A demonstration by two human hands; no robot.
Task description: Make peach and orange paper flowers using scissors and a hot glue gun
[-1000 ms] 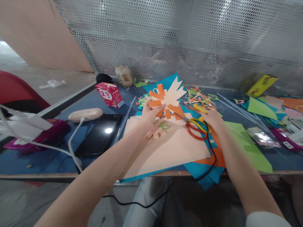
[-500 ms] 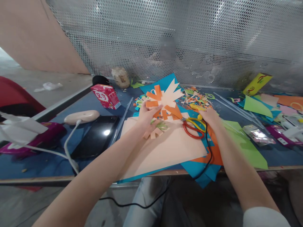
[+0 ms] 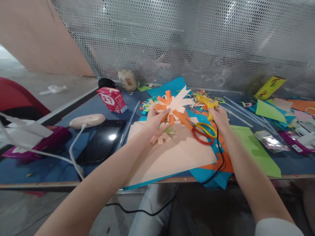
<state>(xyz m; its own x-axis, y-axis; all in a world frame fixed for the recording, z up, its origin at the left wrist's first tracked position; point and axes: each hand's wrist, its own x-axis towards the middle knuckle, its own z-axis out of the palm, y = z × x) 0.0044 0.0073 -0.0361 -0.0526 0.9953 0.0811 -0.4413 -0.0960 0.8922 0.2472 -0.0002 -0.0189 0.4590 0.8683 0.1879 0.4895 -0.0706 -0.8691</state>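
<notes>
A yellow glue gun [image 3: 206,101] is gripped in my right hand [image 3: 220,115], its nozzle toward the left and its black cord hanging down. My left hand [image 3: 156,120] pinches a paper flower [image 3: 174,106] of peach and orange strips, held over the stacked sheets. Scissors [image 3: 203,132] with red and yellow handles lie just right of the flower, blades partly hidden by orange paper. Under my left hand, a smaller peach and green paper flower [image 3: 163,135] rests on a peach sheet [image 3: 172,157].
Curled paper scraps [image 3: 197,95] lie behind the flower. On the left are a black phone [image 3: 100,141], a white oval device [image 3: 87,121] and a red box [image 3: 112,99]. Green paper [image 3: 254,150], clear glue sticks [image 3: 246,111] and a yellow box [image 3: 270,87] are on the right.
My right hand has lifted the glue gun from the scraps and brought it more upright. My left hand keeps hold of the flower. The view has shifted slightly.
</notes>
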